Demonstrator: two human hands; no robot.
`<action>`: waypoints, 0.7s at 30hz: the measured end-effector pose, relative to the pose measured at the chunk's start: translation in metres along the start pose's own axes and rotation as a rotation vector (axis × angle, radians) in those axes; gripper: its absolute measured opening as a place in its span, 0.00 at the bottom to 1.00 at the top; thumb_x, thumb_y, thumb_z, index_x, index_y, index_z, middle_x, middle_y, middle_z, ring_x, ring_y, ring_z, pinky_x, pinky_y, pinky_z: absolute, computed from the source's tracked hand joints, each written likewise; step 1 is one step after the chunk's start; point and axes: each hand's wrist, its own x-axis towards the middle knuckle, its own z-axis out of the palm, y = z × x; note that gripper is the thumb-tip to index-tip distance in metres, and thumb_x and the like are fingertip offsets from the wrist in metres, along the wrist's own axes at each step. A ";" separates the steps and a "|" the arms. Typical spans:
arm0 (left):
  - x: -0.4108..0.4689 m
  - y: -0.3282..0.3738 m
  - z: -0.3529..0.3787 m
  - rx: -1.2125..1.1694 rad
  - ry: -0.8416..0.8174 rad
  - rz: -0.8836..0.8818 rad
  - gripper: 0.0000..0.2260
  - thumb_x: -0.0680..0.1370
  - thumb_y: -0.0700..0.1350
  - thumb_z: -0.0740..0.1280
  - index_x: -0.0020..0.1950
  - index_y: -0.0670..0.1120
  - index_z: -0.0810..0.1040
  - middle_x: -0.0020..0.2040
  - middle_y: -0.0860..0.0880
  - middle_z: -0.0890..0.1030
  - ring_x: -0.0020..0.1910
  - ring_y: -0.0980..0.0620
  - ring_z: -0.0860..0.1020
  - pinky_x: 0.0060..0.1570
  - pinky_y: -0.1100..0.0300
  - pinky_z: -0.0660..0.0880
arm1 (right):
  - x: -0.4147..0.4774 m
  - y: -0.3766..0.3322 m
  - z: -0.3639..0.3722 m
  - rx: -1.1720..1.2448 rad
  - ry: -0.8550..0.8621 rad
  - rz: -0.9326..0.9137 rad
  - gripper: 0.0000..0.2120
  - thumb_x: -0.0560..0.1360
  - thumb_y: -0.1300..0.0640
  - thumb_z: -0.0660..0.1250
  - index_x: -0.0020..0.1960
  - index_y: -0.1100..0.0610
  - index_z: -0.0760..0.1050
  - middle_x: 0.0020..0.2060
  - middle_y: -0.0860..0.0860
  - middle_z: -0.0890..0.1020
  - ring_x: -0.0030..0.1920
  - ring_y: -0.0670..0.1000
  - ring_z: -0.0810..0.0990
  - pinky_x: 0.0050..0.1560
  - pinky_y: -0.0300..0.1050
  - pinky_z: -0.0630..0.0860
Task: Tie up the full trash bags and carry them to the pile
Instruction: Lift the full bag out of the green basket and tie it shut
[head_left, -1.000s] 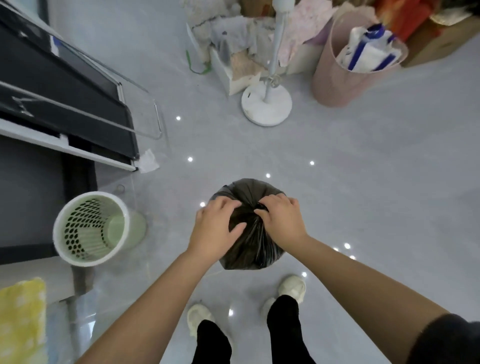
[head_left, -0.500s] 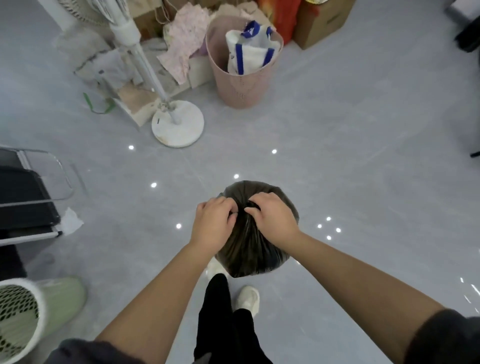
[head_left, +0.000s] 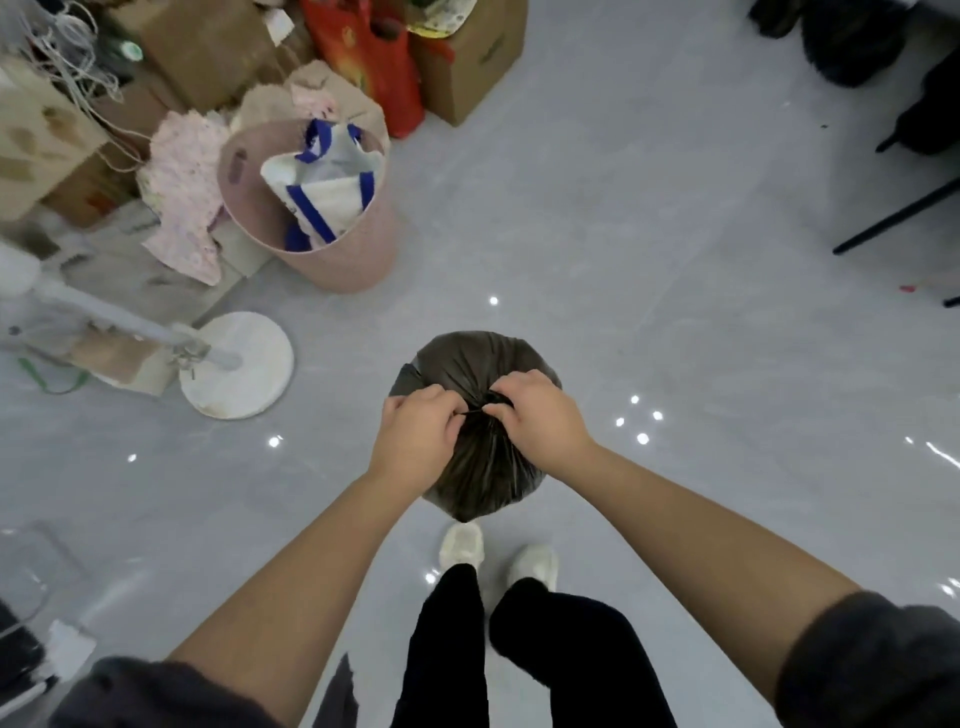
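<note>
Pink bin (head_left: 337, 265) now sat nearer than a second earlier, with the view swung toward the cardboard boxes (head_left: 467, 57) behind it. Below-right of the bin, the left hand (head_left: 415, 441) was still curled, pinching the gathered neck of the black trash bag (head_left: 478, 358). The right hand (head_left: 540, 415) pinched the opposite side, a thin strand taut between them. Judgement: knot being cinched while the carry was already underway.

The gathered neck of the dark trash bag (head_left: 467, 364) lies mostly under the left hand (head_left: 415, 441) and the right hand (head_left: 540, 415). I cannot tell whether a knot has formed. The white fan stand (head_left: 119, 325) is blurred and cut by the left edge. I cannot identify the dark shapes (head_left: 852, 41), cropped at upper right.
</note>
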 end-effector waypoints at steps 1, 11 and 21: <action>0.020 0.012 -0.003 0.012 -0.002 0.013 0.07 0.79 0.45 0.61 0.51 0.49 0.79 0.47 0.53 0.78 0.50 0.52 0.76 0.55 0.56 0.64 | 0.011 0.012 -0.015 0.000 0.005 0.001 0.13 0.78 0.50 0.62 0.57 0.56 0.76 0.52 0.50 0.80 0.56 0.51 0.73 0.48 0.47 0.74; 0.207 0.139 0.003 0.098 -0.014 -0.054 0.09 0.80 0.45 0.58 0.52 0.51 0.78 0.48 0.53 0.77 0.51 0.52 0.74 0.57 0.57 0.60 | 0.127 0.155 -0.153 -0.042 -0.045 -0.066 0.12 0.78 0.50 0.62 0.56 0.57 0.77 0.50 0.52 0.81 0.54 0.55 0.75 0.54 0.50 0.72; 0.384 0.247 0.003 0.051 0.010 -0.114 0.08 0.80 0.43 0.58 0.52 0.49 0.77 0.49 0.52 0.77 0.53 0.52 0.73 0.56 0.58 0.59 | 0.257 0.278 -0.280 -0.128 -0.093 -0.163 0.12 0.78 0.50 0.62 0.53 0.56 0.78 0.49 0.51 0.81 0.53 0.54 0.75 0.54 0.51 0.73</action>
